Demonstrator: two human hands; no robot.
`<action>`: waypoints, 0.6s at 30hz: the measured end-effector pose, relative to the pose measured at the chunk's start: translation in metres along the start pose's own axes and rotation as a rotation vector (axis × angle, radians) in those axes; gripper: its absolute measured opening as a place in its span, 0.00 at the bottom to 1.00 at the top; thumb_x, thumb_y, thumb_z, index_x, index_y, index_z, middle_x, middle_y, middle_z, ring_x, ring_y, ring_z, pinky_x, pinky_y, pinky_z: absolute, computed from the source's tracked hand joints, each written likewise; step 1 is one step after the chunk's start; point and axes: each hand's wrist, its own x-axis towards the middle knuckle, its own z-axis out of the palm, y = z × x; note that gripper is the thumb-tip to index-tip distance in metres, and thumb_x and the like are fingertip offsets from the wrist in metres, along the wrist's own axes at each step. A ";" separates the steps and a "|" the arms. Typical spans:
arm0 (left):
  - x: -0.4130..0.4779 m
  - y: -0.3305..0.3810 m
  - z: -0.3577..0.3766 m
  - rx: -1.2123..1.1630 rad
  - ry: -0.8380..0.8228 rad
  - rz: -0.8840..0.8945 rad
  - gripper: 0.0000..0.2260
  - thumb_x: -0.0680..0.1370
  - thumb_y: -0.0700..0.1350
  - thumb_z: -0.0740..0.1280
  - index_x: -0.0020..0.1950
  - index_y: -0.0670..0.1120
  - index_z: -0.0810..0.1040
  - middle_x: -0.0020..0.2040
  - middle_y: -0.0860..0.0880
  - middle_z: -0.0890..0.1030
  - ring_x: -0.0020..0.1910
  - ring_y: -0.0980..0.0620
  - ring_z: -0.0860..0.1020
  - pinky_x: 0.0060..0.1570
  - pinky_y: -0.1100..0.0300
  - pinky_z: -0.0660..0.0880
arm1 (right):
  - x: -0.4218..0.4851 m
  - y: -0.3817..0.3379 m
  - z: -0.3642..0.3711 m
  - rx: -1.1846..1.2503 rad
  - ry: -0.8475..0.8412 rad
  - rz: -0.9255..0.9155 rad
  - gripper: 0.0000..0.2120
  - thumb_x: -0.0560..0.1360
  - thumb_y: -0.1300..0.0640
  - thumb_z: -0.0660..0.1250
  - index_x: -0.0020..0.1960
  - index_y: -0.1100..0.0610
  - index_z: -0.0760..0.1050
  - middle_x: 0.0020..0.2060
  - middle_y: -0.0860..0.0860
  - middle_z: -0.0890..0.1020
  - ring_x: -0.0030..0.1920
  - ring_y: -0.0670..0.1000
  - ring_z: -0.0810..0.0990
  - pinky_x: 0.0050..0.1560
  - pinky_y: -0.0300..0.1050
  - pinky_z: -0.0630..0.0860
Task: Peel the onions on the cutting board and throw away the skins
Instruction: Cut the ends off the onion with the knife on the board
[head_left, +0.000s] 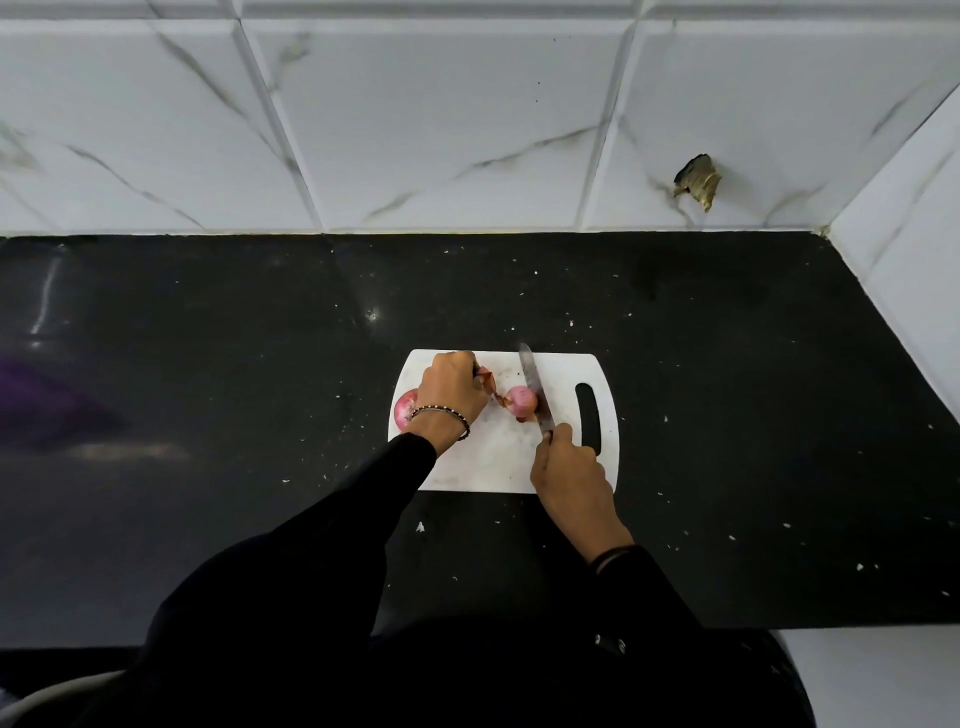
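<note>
Onion (521, 402) between fingertips; left hand (451, 395) clenched on skin (487, 383); right hand (571, 475) around knife (532, 387), tip past cutting board (498, 462) far edge.

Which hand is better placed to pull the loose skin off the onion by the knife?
Left: the left hand pinches that skin beside the onion, while the right hand grips the knife.

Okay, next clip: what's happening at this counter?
A person is peeling onions on a white cutting board. The right hand holds a knife with its blade against the middle onion, while the left hand pinches a strip of skin pulled from it. A second onion sits at the board's left edge, partly hidden behind that hand.
</note>
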 end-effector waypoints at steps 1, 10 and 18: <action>0.000 0.001 0.000 0.024 -0.005 -0.001 0.06 0.77 0.41 0.64 0.48 0.40 0.79 0.48 0.41 0.81 0.45 0.42 0.79 0.41 0.55 0.75 | 0.000 0.000 0.000 0.002 -0.001 0.000 0.11 0.85 0.53 0.50 0.59 0.59 0.65 0.49 0.58 0.78 0.49 0.60 0.79 0.44 0.53 0.73; 0.005 0.008 -0.004 0.147 -0.070 0.147 0.10 0.79 0.44 0.65 0.56 0.41 0.79 0.53 0.42 0.78 0.50 0.43 0.77 0.48 0.50 0.78 | -0.001 0.000 0.000 0.013 0.015 -0.009 0.12 0.85 0.53 0.50 0.59 0.59 0.66 0.50 0.59 0.78 0.50 0.61 0.80 0.47 0.56 0.75; -0.012 0.023 0.000 0.164 -0.075 0.498 0.15 0.74 0.48 0.66 0.59 0.46 0.80 0.51 0.46 0.80 0.52 0.48 0.73 0.48 0.54 0.75 | 0.000 0.001 0.000 -0.004 0.013 0.000 0.12 0.85 0.53 0.50 0.60 0.60 0.66 0.52 0.60 0.78 0.52 0.62 0.79 0.43 0.52 0.70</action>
